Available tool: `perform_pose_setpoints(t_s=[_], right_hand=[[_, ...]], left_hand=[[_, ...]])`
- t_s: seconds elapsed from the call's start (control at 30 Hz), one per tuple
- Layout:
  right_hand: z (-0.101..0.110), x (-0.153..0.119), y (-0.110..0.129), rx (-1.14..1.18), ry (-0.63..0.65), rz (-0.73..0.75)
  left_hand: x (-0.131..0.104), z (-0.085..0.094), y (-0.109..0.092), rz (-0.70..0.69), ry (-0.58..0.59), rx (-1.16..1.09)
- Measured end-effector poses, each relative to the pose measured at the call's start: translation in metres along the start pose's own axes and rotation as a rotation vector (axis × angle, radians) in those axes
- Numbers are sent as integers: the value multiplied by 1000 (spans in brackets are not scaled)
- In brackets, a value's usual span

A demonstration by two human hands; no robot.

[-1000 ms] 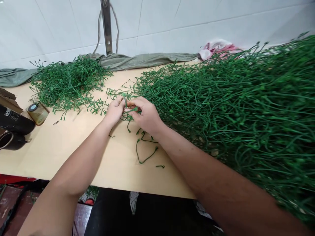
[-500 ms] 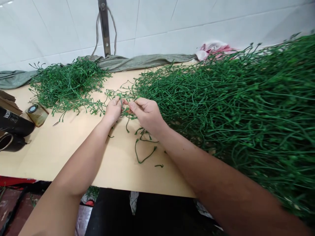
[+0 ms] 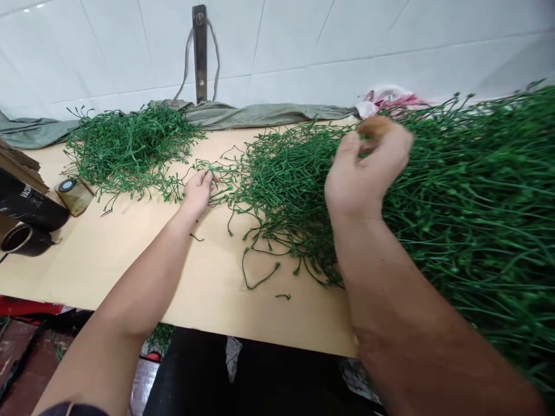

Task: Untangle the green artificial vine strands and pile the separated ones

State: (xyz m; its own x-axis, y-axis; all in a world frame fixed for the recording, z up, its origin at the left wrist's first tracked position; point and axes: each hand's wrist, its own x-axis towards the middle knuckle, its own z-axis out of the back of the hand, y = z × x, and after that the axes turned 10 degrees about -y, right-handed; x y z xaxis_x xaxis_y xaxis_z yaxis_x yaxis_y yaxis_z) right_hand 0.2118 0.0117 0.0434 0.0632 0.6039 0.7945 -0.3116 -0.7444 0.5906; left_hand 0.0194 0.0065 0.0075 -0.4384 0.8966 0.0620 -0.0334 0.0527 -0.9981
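My left hand (image 3: 198,189) is closed in a pinch on a thin green stem (image 3: 210,169), between two heaps of such stems. Small forked tips show on many of them; I cannot tell whether they are real or plastic. My right hand (image 3: 368,164) hangs over the large heap of green stems (image 3: 472,202) on the right, its fingers curled and smeared by motion, so any hold is unclear. To the left lies a smaller heap of green stems (image 3: 130,144). A loose bent stem (image 3: 260,283) rests on the tan tabletop (image 3: 208,289) near its front edge.
At the left edge stand a black mug (image 3: 26,238), a black cylinder with white lettering (image 3: 32,202) and a small lidded jar (image 3: 73,196). A grey-green cloth (image 3: 269,112) runs along the wall, with a pink and white cloth (image 3: 390,99) farther right.
My right hand has moved away from my left, rightward and up over the large heap. My left hand keeps its pinch in nearly the same place. The view has shifted slightly.
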Motion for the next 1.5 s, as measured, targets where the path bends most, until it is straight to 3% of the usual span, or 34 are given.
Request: perform_pose_setpoints(t_s=[0.27,0.4,0.5,0.77,1.23,1.33,1.5], right_hand=[[-19,-28,19,-251,32,169],[-42,-47,20,-342,230,261],[-53,-56,15,-405,340,220],[-61,-61,5,-354,385,61],[-58,-63,4,-377,374,127],[-57,-63,6,-376,373,147],[-56,-62,6,-368,349,183]], left_hand=[[-3,2,-3,-13,28,20],[-7,-2,-3,-11,73,-36],[-9,-4,-2,19,94,-77],[-20,-13,-3,118,121,-216],[-25,-13,-5,97,166,-189],[-22,-14,0,33,171,-104],[-20,-8,2,-344,109,276]])
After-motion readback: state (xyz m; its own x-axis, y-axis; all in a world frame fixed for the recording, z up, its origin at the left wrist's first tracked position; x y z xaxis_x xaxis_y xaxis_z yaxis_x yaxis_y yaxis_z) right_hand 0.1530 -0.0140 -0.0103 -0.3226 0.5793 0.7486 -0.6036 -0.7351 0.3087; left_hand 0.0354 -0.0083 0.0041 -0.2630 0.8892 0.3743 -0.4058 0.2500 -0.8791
